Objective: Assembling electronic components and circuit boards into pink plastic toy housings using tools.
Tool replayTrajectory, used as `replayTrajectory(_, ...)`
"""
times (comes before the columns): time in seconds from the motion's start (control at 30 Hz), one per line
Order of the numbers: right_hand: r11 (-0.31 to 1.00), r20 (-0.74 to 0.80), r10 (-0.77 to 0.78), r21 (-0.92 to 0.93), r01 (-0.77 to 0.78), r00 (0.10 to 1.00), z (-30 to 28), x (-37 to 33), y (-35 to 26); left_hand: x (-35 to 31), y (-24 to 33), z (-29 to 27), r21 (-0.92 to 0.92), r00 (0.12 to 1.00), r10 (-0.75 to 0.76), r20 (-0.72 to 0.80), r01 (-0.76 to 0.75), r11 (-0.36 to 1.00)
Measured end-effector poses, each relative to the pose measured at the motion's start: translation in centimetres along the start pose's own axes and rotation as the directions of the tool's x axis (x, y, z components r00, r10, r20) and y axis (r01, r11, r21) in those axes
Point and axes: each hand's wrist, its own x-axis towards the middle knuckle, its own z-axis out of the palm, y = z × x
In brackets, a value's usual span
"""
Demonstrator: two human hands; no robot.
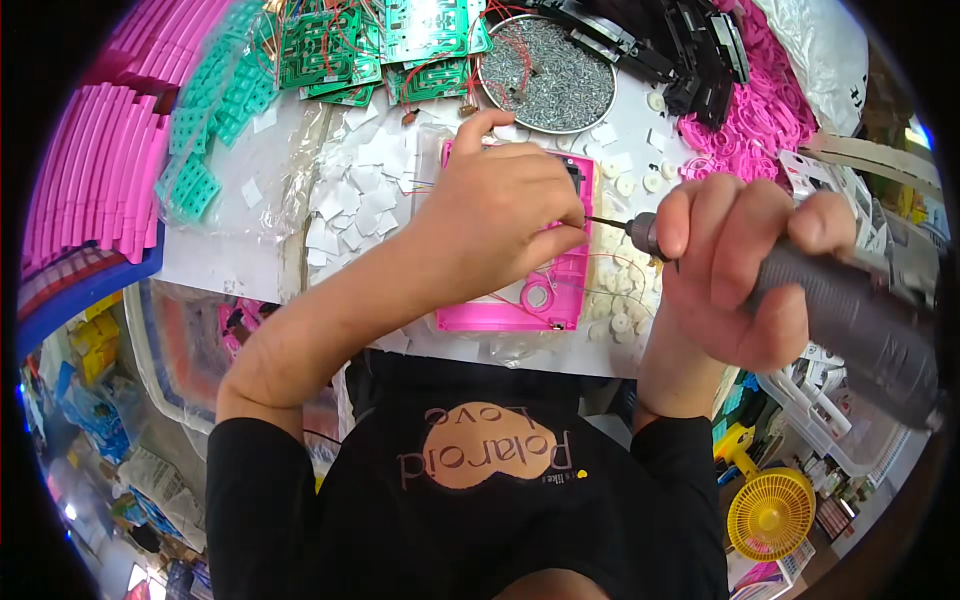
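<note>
A pink plastic casing (480,317) lies on the white worktop in front of me, with thin wires around it. My left hand (505,205) rests over the casing and hides much of it. Its thumb and a finger close together at the casing's right side; whatever they pinch is hidden. Wrapped round a grey electric screwdriver (850,315) is my right hand (730,265). The tool lies almost level, its thin bit (606,221) pointing left with the tip at my left fingertips.
Beyond the casing stand a round tin of small screws (550,75) and green circuit boards (430,40) with red wires. Black plastic parts (690,60) and pink rings (755,120) sit far right. Pink shells (95,170) and teal button pads (195,140) fill the left.
</note>
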Motion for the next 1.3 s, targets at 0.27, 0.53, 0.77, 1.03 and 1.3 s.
replayTrajectory(0.27, 0.998, 0.0, 0.054, 0.017, -0.053, 0.999, 1.2, -0.4, 0.4, -1.7, -0.1, 0.4, -0.126, 0.994, -0.106, -0.031, 0.101, 0.987)
replayTrajectory(0.53, 1.0, -0.076, 0.009, -0.027, -0.011, 0.997, 0.9, 0.1, 1.5, 0.3, 0.1, 0.0, 0.188, 0.992, -0.019, -0.128, 0.043, 0.981)
replayTrajectory(0.77, 1.0, -0.266, -0.026, -0.002, 0.027, 0.964, -1.0, 1.3, 5.7, -1.0, -2.4, 1.0, 0.344, 0.996, -0.056, -0.068, 0.076, 0.936)
replayTrajectory(1.03, 0.958, -0.215, 0.053, -0.264, -0.111, 0.975, -0.6, 0.5, 7.1, -0.8, -2.1, 0.8, 0.356, 0.996, -0.085, -0.008, 0.082, 0.931)
replayTrajectory(1.3, 1.0, -0.129, 0.009, 0.006, -0.008, 0.992, -2.4, 2.0, 5.0, 0.4, -2.5, -0.5, 0.181, 0.996, 0.063, 0.066, -0.074, 0.981)
